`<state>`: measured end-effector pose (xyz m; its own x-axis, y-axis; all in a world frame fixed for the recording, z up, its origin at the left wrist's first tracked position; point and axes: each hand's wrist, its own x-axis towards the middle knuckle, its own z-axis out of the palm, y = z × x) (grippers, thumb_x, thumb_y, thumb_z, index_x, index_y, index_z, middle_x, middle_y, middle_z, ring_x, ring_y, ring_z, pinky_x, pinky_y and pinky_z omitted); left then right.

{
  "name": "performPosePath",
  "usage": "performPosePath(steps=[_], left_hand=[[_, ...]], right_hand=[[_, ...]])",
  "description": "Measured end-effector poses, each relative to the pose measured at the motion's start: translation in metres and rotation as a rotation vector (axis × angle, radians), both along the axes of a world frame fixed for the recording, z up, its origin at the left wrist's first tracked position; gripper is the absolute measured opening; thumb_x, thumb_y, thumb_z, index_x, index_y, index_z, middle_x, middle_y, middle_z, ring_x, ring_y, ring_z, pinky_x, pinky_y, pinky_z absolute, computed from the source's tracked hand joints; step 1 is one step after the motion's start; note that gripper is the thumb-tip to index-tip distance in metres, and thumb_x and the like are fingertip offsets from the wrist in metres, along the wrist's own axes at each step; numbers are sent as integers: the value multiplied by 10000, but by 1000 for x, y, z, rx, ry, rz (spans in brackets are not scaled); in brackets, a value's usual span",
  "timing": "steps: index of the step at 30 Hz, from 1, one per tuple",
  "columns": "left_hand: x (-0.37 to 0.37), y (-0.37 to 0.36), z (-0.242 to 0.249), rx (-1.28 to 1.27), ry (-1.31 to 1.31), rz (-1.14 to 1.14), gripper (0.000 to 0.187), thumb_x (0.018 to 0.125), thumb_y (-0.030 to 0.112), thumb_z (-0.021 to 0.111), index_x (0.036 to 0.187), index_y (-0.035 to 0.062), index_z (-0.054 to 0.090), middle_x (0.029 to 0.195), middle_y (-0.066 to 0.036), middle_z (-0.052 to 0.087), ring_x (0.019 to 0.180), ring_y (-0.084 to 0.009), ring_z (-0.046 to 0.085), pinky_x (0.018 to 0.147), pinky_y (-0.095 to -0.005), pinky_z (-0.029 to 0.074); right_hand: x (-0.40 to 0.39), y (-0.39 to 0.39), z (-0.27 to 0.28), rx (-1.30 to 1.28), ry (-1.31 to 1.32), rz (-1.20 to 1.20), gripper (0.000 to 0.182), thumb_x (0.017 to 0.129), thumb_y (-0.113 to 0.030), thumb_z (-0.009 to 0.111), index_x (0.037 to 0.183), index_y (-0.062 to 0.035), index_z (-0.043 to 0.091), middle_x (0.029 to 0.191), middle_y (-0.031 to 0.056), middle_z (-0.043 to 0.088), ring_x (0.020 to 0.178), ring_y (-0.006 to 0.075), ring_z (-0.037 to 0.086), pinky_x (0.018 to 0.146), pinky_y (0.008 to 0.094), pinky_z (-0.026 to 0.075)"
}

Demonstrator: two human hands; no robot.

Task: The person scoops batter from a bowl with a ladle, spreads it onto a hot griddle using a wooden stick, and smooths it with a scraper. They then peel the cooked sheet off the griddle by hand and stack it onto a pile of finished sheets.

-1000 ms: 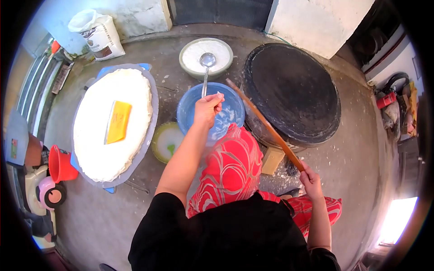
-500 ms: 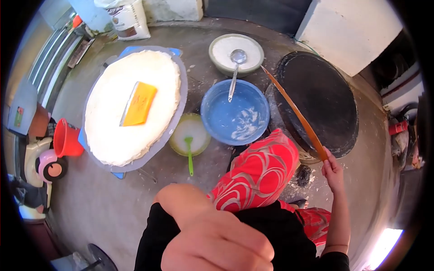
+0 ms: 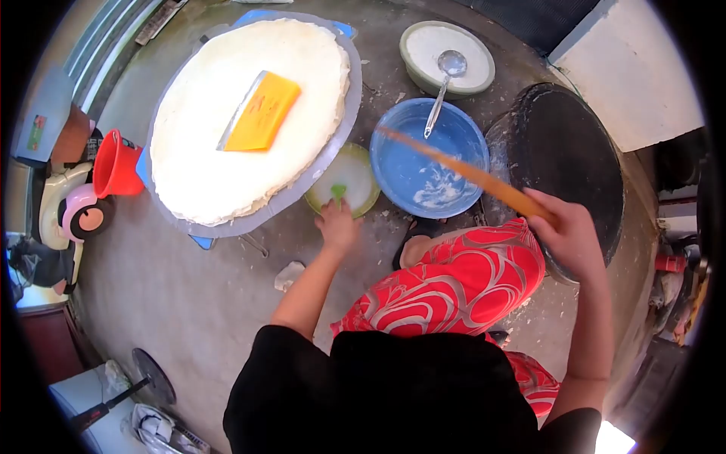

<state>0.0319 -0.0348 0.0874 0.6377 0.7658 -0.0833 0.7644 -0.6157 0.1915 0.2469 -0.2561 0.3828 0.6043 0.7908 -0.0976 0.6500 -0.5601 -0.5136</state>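
Note:
My left hand [image 3: 339, 225] is closed around the handle of a green spoon [image 3: 338, 190], whose head lies in a yellow-green bowl [image 3: 369, 198] of pale liquid. Most of the handle is hidden by my fingers. In my right hand [image 3: 567, 227] is a long, thin wooden spatula [image 3: 461, 168], its tip over the blue basin [image 3: 389, 198]. White batter residue clings to the basin's bottom. To the right of the basin stands a round black griddle [image 3: 571, 159] with a bare surface. A metal ladle [image 3: 451, 64] rests in a bowl of white batter [image 3: 425, 38].
On the left, a round board [image 3: 344, 132] carries a stack of thin white flatbreads [image 3: 197, 144] with a yellow scraper [image 3: 265, 113] on top. A red bucket [image 3: 117, 170] stands beyond it. A small pale scrap [image 3: 288, 276] lies on the floor.
My left hand has gone from close below the camera to the green spoon. My right hand has risen, swinging the wooden spatula off the griddle's edge toward the blue basin. The view has shifted.

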Motion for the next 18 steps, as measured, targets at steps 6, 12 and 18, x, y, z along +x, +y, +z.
performPosePath(steps=[6,12,18], left_hand=[[-17,20,-82,-433,31,314,387,802,216,531,1123,4,492,1119,-228,497,891,-411,567,766,-443,467],[-46,14,-14,-539,-347,344,249,844,187,471,840,-27,598,828,-255,589,831,-395,576,729,-441,456],[-60,-13,-53,-615,-629,263,267,886,235,477,791,19,603,531,-36,528,444,-128,463,423,-287,359]], right_hand=[[-30,112,-71,-451,-259,370,231,713,-108,550,920,-98,651,818,142,640,785,309,618,699,377,492],[-31,157,-146,-461,49,156,326,699,-201,591,1015,-142,647,883,146,636,825,287,611,736,378,480],[-31,154,-148,-502,244,50,309,666,-225,609,967,-198,672,897,90,646,854,268,609,745,358,483]])
